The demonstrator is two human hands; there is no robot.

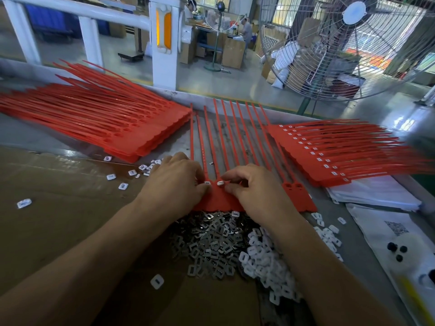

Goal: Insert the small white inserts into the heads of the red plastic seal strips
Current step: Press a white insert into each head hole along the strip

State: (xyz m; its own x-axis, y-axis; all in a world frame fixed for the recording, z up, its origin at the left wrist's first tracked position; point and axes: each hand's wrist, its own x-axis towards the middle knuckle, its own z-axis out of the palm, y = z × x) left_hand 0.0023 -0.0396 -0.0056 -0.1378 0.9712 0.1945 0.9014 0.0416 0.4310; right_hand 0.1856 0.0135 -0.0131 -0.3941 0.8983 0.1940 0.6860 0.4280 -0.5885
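Fingers of my left hand (pixel 175 182) and right hand (pixel 254 187) curl, pinching inserts (pixel 220 183) into strips (pixel 235 147) between side stacks (pixel 146 135).

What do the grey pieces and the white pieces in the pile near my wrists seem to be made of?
Grey pieces: probably thin stamped metal, since they are flat, slotted and glint dully. White pieces: probably moulded plastic, opaque and smooth with rounded edges and a soft sheen. Neither can be confirmed by sight alone.
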